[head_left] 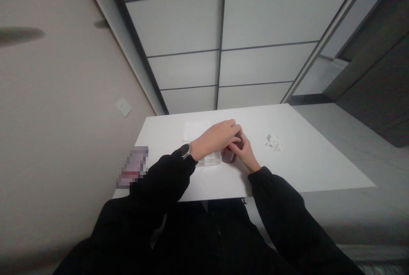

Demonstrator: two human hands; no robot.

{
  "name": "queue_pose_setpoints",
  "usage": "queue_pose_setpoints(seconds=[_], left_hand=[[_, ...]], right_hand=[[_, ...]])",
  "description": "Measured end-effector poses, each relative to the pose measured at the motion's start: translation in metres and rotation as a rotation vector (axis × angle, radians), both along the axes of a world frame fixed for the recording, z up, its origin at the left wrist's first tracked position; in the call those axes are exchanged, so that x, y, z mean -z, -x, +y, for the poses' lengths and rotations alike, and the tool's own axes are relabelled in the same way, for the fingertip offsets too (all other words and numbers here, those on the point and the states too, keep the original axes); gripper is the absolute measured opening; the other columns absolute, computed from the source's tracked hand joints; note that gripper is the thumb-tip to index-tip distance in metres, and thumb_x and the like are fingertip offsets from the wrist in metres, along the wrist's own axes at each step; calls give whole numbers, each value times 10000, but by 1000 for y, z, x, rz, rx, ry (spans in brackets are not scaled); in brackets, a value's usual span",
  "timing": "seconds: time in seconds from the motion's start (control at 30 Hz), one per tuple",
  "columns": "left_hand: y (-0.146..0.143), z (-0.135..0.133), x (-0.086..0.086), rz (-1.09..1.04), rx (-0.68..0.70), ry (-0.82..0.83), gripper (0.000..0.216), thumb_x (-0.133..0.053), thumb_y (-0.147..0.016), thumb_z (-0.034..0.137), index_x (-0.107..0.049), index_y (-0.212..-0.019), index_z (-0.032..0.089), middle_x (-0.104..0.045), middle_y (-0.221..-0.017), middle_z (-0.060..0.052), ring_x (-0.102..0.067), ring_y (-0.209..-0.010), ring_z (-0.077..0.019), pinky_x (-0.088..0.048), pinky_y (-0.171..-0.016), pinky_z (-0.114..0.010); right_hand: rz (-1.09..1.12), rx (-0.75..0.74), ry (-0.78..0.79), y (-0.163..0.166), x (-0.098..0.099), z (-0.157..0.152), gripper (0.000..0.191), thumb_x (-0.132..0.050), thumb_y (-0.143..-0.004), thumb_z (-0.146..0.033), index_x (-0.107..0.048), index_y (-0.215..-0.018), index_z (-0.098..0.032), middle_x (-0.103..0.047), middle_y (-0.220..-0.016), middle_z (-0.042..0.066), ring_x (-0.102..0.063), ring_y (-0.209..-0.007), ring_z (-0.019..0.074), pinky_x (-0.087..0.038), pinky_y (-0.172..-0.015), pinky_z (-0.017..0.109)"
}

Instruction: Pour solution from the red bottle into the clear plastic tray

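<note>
A small reddish-brown container (228, 156), perhaps a jar, stands on the white table in front of me. My right hand (244, 149) is closed around its upper right side, thumb towards the middle. My left hand (222, 133), with a watch (185, 151) on the wrist, reaches across from the left. Its fingers curl over the container's top and meet the right fingers there. What the left fingertips grip is hidden. Just left of the container, under my left wrist, lies a clear plastic box (213, 159).
On the white table (306, 164) a crumpled white tissue (274, 143) lies to the right. Flat white paper (193, 129) lies behind my left forearm. A blurred-out purplish item (133, 167) is at the left edge. A wall borders the left side; paneled doors (255, 66) stand behind.
</note>
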State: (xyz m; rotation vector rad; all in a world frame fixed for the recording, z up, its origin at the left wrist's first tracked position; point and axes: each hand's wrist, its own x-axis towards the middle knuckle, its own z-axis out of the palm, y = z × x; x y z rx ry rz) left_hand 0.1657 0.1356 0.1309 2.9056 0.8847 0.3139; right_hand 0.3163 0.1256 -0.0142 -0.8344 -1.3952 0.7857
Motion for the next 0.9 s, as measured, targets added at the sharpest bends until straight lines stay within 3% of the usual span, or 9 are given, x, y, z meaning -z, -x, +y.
queue_pose_setpoints(seconds=[0.17, 0.33, 0.57, 0.67, 0.73, 0.8, 0.9], left_hand=[[2, -6, -4, 65, -7, -14, 198, -542, -1071, 223, -682, -1091, 85, -672, -1084, -130, -646, -1010, -246, -495, -877, -341], [8, -10, -10, 92, -1, 0, 156, -577, -1056, 204, -697, -1122, 128, -703, -1103, -88, -669, -1002, -210, -496, -860, -295], [0, -13, -8, 84, -217, -18, 458, -545, -1062, 521, -727, -990, 107, -748, -963, -159, -709, -971, -316, -509, -771, -369], [8, -13, -8, 67, -250, 0, 508, -535, -1045, 571, -728, -886, 129, -750, -917, -160, -720, -920, -332, -507, -728, -378], [16, -12, -11, 29, -225, 15, 345, -606, -1025, 489, -716, -1063, 164, -762, -1044, -121, -719, -949, -295, -515, -746, -356], [22, -10, -15, -14, -82, 66, 294, -667, -991, 292, -642, -1275, 223, -744, -1201, -72, -702, -1042, -240, -522, -826, -323], [24, -7, -19, -8, 103, 140, 366, -621, -958, 85, -650, -1281, 254, -729, -1208, -35, -682, -1080, -183, -502, -896, -276]], right_hand=[[0, 18, 3, 2, 2, 0, 491, -783, -801, -660, -649, -1037, -251, -687, -964, 41, -652, -918, 261, -565, -852, 409], [8, 18, -9, 3, 1, 0, 530, -767, -793, -716, -646, -1017, -252, -692, -983, 57, -651, -943, 270, -564, -826, 393], [6, 22, 1, 3, -3, -4, 589, -802, -751, -726, -660, -1064, -248, -704, -1010, 70, -660, -934, 277, -569, -807, 400], [6, 4, 12, 4, -4, -5, 611, -787, -759, -744, -654, -1110, -261, -711, -1033, 79, -670, -966, 290, -573, -835, 420], [7, -14, 22, 4, -3, -5, 621, -781, -764, -749, -648, -1132, -267, -718, -1060, 83, -678, -987, 297, -572, -864, 434], [13, -17, 28, 4, -1, -3, 638, -787, -753, -756, -640, -1137, -268, -718, -1069, 84, -681, -999, 303, -566, -885, 447], [23, 3, 27, 3, 1, -1, 652, -805, -719, -771, -638, -1098, -268, -704, -1037, 77, -669, -1005, 308, -553, -905, 453]])
